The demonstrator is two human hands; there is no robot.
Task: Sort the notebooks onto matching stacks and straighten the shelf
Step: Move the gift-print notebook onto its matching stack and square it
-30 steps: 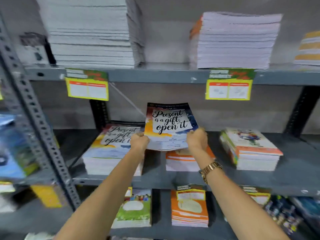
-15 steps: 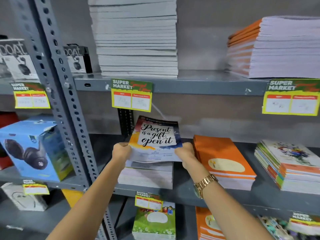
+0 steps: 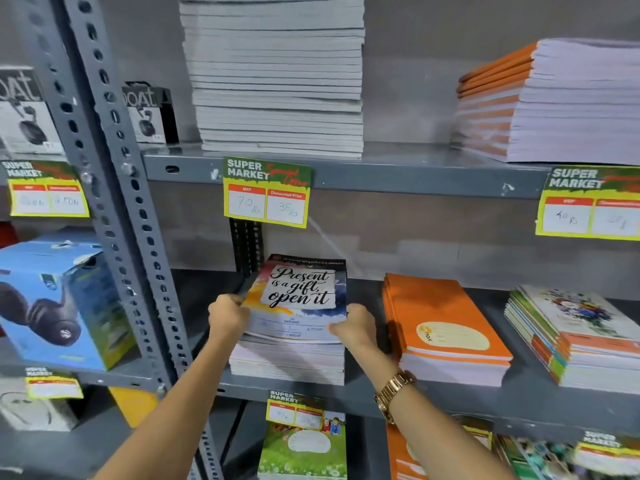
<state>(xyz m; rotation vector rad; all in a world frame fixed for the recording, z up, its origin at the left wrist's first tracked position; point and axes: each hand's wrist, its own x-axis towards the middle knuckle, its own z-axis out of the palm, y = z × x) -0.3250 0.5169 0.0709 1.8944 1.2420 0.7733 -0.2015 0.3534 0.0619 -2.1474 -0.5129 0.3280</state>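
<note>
1. At the centre of the frame, a notebook (image 3: 298, 299) with the cover line "Present is a gift, open it" is gripped at both side edges, just above a stack (image 3: 289, 360) on the middle shelf (image 3: 450, 400).
2. Its left edge is pinched by the left hand (image 3: 227, 315) and its right lower corner by the right hand (image 3: 356, 327); both hands are closed on the notebook, and a gold watch (image 3: 394, 393) is worn on the right wrist.
3. The near edge of the notebook is seen touching or almost touching the stack top, while the far edge is raised; whether the covers below match cannot be told, as they are hidden.
4. The step in hand is judged to be the laying of this notebook onto that stack.
5. For a clean result, the far edge should be lowered evenly, the spine brought flush with the spines beneath, and the corners squared before the grip is released.
6. Fingers should be drawn out sideways, so the top copy is not dragged forward.
7. To the right in the frame, an orange stack (image 3: 446, 330) and a mixed, slightly fanned stack (image 3: 571, 337) are left to be straightened.
</note>
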